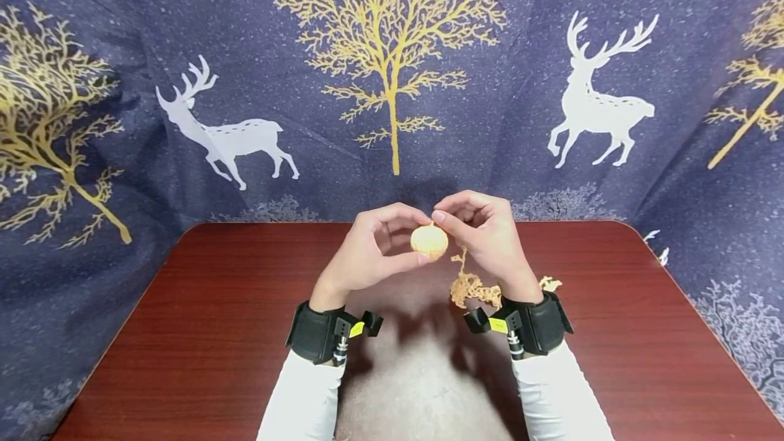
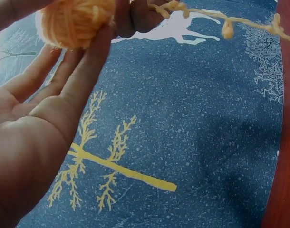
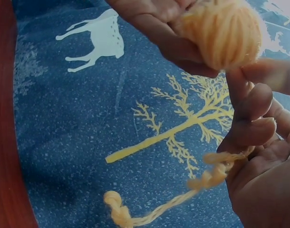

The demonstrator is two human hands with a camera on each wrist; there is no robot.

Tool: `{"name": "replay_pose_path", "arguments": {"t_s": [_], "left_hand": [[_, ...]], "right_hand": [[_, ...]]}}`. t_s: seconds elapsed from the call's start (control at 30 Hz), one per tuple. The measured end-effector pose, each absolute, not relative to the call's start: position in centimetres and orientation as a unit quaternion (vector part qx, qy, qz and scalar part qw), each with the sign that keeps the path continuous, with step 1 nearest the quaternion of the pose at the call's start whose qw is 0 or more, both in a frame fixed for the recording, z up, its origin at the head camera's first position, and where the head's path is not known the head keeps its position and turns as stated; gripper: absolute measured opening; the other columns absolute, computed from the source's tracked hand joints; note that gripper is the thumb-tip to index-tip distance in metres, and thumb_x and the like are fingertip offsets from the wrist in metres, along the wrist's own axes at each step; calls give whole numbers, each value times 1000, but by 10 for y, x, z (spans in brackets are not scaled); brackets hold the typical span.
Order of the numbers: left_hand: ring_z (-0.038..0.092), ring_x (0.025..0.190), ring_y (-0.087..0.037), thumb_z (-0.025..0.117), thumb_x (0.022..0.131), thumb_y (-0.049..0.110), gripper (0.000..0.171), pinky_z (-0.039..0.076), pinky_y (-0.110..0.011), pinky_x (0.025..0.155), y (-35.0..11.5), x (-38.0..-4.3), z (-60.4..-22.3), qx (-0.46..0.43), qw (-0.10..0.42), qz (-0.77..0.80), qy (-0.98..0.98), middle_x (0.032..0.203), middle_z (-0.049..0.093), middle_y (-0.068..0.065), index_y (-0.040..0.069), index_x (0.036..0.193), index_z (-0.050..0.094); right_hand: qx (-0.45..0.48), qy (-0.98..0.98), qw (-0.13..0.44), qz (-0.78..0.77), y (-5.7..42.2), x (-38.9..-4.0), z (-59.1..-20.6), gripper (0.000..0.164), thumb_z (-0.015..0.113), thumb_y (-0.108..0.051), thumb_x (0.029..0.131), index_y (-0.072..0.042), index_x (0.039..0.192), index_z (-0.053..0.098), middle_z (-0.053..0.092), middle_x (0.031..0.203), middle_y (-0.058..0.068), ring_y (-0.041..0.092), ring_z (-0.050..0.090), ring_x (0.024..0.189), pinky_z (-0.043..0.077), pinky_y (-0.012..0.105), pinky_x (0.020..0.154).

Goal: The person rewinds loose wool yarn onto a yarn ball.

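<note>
A small ball of yellow-orange yarn point(image 1: 429, 241) is held up above the far part of the table. My left hand point(image 1: 376, 250) grips it between thumb and fingers; the wound strands show in the left wrist view on the yarn ball point(image 2: 76, 23). Right beside it, the thumb and forefinger of my right hand point(image 1: 484, 230) pinch yarn at the top of the ball. From under the right hand's curled fingers a knotted yarn strand point(image 3: 171, 202) hangs down. It leads to a loose, tangled heap of yarn point(image 1: 471, 289) on the table, partly hidden by the right wrist.
The reddish-brown wooden table point(image 1: 202, 318) has a pale greyish patch point(image 1: 416, 393) in front of me. Behind its far edge hangs a dark blue cloth point(image 1: 343, 189) printed with deer and trees. Another bit of yarn point(image 1: 550, 284) lies right of the right wrist.
</note>
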State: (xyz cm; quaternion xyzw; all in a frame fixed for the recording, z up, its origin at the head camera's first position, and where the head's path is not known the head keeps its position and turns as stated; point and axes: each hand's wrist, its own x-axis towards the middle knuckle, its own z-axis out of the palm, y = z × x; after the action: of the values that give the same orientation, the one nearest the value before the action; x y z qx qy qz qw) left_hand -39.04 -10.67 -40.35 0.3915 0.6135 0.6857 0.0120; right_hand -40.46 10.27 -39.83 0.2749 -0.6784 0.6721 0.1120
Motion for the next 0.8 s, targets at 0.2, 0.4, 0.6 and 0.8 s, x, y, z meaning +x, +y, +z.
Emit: {"name": "replay_pose_path", "arguments": {"t_s": [0.2, 0.4, 0.6, 0.8], "left_hand": [[64, 110, -23, 73, 81, -16, 47, 57, -43, 95, -107, -389, -401, 380, -19, 726, 573, 120, 62, -21, -18, 125, 57], [66, 104, -20, 68, 83, -12, 38, 58, -29, 87, -105, -389, -400, 321, -64, 784, 527, 113, 69, -11, -16, 120, 60], [69, 97, -18, 62, 83, -17, 34, 59, -26, 81, -101, -390, -399, 240, -113, 838, 477, 107, 72, -7, -1, 112, 69], [70, 92, -17, 65, 83, -17, 31, 59, -25, 79, -98, -392, -400, 184, -151, 840, 488, 102, 72, -7, 1, 107, 70]], "right_hand": [[268, -679, 106, 675, 101, -406, -402, 8, 71, 4, 90, 8, 97, 72, 65, 69, 10, 11, 47, 51, 39, 21, 43], [264, -686, 101, 670, 96, -405, -404, 9, 73, 3, 89, 6, 97, 72, 68, 75, 16, 13, 51, 55, 41, 22, 46], [263, -724, 92, 631, 89, -403, -405, 8, 77, -4, 89, -2, 96, 75, 70, 79, 13, 14, 51, 55, 41, 24, 47], [266, -748, 85, 602, 86, -402, -406, 6, 78, -8, 88, -8, 94, 76, 66, 74, 3, 14, 47, 54, 38, 23, 47]]}}
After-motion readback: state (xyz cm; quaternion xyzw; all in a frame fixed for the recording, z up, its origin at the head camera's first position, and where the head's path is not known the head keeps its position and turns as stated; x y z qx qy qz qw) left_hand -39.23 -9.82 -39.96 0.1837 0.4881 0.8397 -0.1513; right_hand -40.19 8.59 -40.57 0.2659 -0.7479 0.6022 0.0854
